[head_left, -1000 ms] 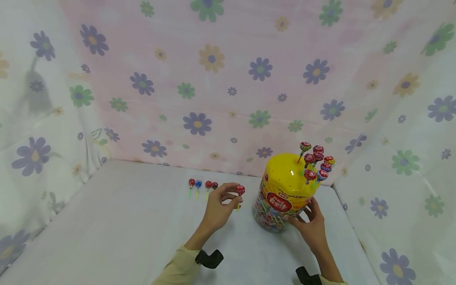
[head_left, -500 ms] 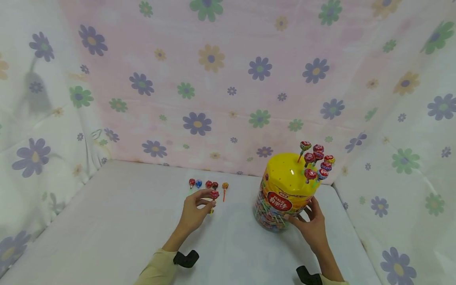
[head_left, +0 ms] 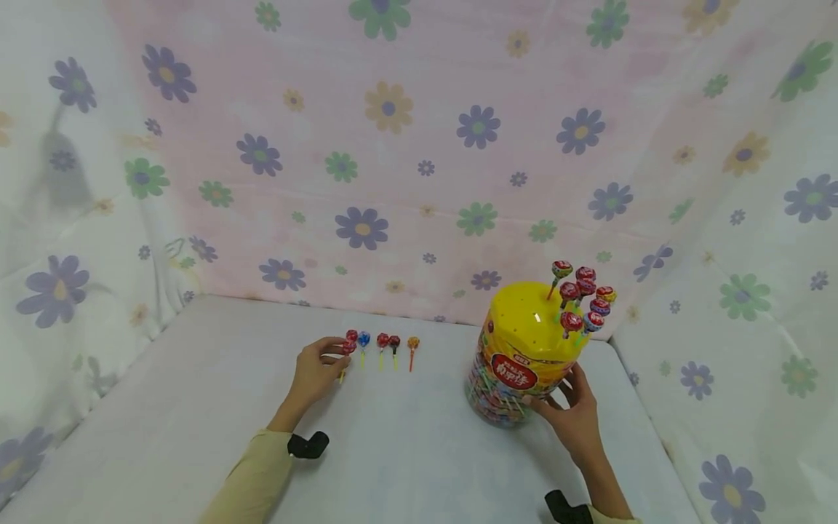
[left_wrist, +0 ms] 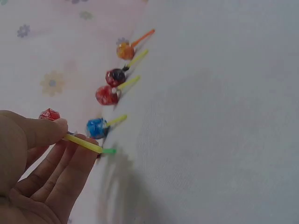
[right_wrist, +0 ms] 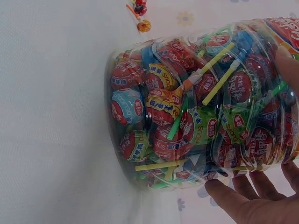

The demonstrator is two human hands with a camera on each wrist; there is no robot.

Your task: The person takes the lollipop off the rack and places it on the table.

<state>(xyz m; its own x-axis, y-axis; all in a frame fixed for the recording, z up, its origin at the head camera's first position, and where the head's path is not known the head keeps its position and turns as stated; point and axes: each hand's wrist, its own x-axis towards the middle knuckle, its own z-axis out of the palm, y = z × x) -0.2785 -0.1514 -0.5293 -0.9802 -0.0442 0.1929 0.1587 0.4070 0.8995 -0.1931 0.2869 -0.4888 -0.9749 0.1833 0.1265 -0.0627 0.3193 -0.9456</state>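
My left hand [head_left: 313, 375] pinches a red-wrapped lollipop [left_wrist: 84, 142] by its yellow stick, over the left end of a row on the table. That row has a red lollipop [head_left: 352, 335] with a green stick, partly hidden behind the hand in the left wrist view, then a blue lollipop [head_left: 364, 339], two reddish ones and an orange lollipop [head_left: 413, 342]. On the right, my right hand [head_left: 575, 422] grips the lower side of a big clear jar [head_left: 500, 400] packed with lollipops. Several lollipops [head_left: 570, 322] stand upright in holes of its yellow lid [head_left: 520, 309].
A white cloth covers the table [head_left: 196, 407]. Flowered fabric [head_left: 425, 145] hangs behind it and at both sides. The jar stands near the table's right edge.
My left hand has moved left with the red lollipop, from beside the jar, past the orange one, to the row's left end. The right hand and jar have stayed put.
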